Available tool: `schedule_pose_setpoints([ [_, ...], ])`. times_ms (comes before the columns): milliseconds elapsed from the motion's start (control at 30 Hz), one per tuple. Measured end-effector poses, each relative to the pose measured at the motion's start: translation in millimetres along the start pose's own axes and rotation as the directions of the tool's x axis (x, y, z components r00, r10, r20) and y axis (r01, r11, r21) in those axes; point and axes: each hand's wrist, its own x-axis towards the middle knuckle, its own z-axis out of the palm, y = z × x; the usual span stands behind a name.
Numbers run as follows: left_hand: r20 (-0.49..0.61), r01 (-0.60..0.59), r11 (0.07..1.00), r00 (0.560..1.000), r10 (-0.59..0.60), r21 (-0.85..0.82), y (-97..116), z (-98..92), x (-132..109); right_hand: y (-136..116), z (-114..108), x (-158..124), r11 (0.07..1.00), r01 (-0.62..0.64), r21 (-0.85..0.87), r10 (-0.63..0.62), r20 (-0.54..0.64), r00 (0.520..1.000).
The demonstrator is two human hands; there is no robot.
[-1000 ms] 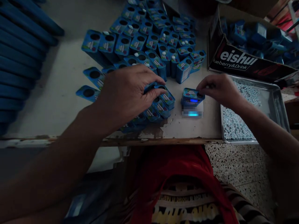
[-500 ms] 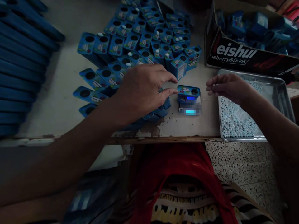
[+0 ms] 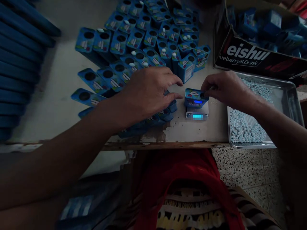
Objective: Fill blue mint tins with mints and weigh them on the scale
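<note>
A blue candy box (image 3: 196, 98) with a round hole in its top stands on a small digital scale (image 3: 197, 114) whose display glows. My right hand (image 3: 227, 89) is at the box's right end, its fingers pinched together over the hole; what they hold is too small to make out. To the left of the box hovers my left hand (image 3: 151, 91), thumb and fingers apart in a C shape with nothing between them. Beneath and behind that hand stand many blue boxes (image 3: 118, 43), several with white candies on their tops.
A metal tray (image 3: 287, 95) of small pale-blue candies (image 3: 247, 127) sits at the table's right edge. Behind it stands a black carton (image 3: 242, 57) full of blue boxes. Long blue stacks (image 3: 21, 64) line the left. The wooden table edge (image 3: 168, 146) runs in front.
My right hand has moved left from beside the tray to the hole of the box on the scale. My left hand has stayed nearly still, open. The view has shifted slightly.
</note>
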Motion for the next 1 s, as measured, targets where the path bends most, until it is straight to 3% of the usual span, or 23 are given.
schedule_pose_setpoints([
  [133, 0.01, -0.014, 1.0, 1.0, 0.014, 0.003, 0.5, 0.3, 0.6, -3.0, 1.1, -1.7, 0.999, -0.022, 0.035, 0.021, 0.003, 1.0],
  [367, 0.041, 0.046, 0.998, 0.998, -0.044, -0.053, 8.4, 2.5, 10.2, 15.4, 17.2, -6.7, 0.92, -0.02, 0.392, 0.055, -0.079, 0.995],
  [567, 0.108, 0.056, 0.996, 0.993, -0.049, -0.066, 5.8, 10.0, 25.0, 15.4, 27.0, -14.2, 0.874, -0.072, 0.48, 0.115, -0.06, 0.992],
  [733, 0.181, -0.007, 1.0, 0.983, 0.005, 0.01, 1.3, 22.9, 37.6, 23.8, 26.4, -11.9, 0.672, -0.127, 0.73, 0.181, 0.004, 0.984],
  [833, 0.191, -0.087, 0.996, 0.978, 0.081, 0.022, 11.7, 34.6, 45.8, 41.3, 21.2, 0.8, 0.577, -0.05, 0.815, 0.226, -0.1, 0.969],
  [900, 0.216, -0.146, 0.989, 0.966, 0.141, 0.009, 24.1, 43.9, 49.8, 55.0, 20.6, 18.0, 0.597, -0.004, 0.803, 0.247, -0.179, 0.952],
  [1000, 0.224, -0.185, 0.983, 0.958, 0.178, 0.011, 40.9, 52.1, 50.7, 68.0, 27.3, 53.2, 0.82, 0.008, 0.572, 0.18, -0.272, 0.945],
])
